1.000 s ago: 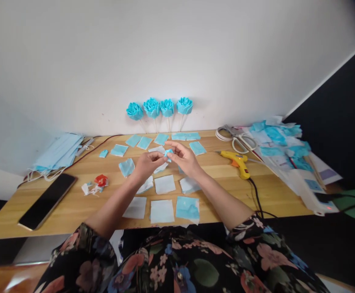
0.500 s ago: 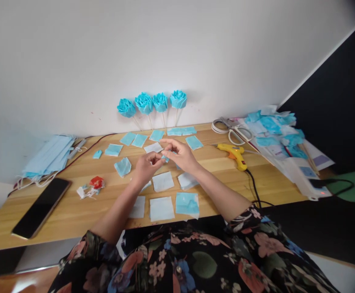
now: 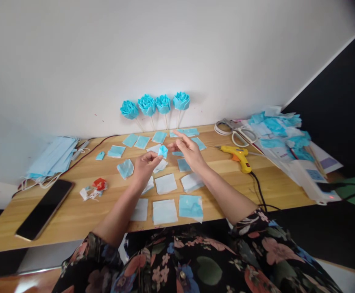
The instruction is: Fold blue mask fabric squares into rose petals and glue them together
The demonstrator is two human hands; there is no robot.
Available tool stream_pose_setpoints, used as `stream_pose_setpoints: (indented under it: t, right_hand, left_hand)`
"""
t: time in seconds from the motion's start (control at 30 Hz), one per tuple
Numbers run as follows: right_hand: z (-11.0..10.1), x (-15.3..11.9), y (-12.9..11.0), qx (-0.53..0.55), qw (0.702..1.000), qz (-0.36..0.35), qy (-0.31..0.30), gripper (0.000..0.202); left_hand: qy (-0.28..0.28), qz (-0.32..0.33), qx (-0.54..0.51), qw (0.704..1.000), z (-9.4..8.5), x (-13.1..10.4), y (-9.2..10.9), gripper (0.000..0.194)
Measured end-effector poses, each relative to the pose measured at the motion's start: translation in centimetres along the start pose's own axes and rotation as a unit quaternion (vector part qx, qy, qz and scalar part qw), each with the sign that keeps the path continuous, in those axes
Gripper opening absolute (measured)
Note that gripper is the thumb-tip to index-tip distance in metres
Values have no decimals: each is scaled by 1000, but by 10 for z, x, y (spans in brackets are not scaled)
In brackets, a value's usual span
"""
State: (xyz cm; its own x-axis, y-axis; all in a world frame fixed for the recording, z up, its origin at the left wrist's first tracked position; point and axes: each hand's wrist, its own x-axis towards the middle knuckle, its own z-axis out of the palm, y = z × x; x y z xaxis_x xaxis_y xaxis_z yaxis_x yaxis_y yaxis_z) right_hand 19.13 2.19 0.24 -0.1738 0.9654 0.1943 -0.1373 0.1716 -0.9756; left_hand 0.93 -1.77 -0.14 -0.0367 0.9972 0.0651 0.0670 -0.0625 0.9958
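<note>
Between the thumb and fingers of my left hand (image 3: 147, 166) is a small folded blue fabric petal (image 3: 163, 151), held up above the table. My right hand (image 3: 189, 151) is just to the right of it, apart from the petal, fingers spread and holding nothing. Around and below both hands lie cut squares of mask fabric, some blue (image 3: 125, 168), some white (image 3: 166, 183). Another small folded blue piece (image 3: 100, 155) rests at the left. Several blue fabric flowers (image 3: 147, 104) on thin sticks lean against the wall behind.
A yellow glue gun (image 3: 237, 156) lies right of my arm, its cord running to the front edge. White-handled scissors (image 3: 241, 136) and a heap of blue scraps (image 3: 275, 126) are beyond. Leftward are face masks (image 3: 53, 156), a phone (image 3: 44, 209) and a red wrapper (image 3: 99, 184).
My right hand has let go of the folded petal and drawn away to the right with its fingers opened. The petal stays in my left hand and shows more clearly. The view shifted slightly.
</note>
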Motion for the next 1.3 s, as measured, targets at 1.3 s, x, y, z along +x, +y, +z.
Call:
stream_pose_setpoints:
  t: [1.3]
  right_hand:
    - [0,4,-2,78,995,55,27,50]
  left_hand:
    - [-42,-41,-38,998,-3,4,6,24]
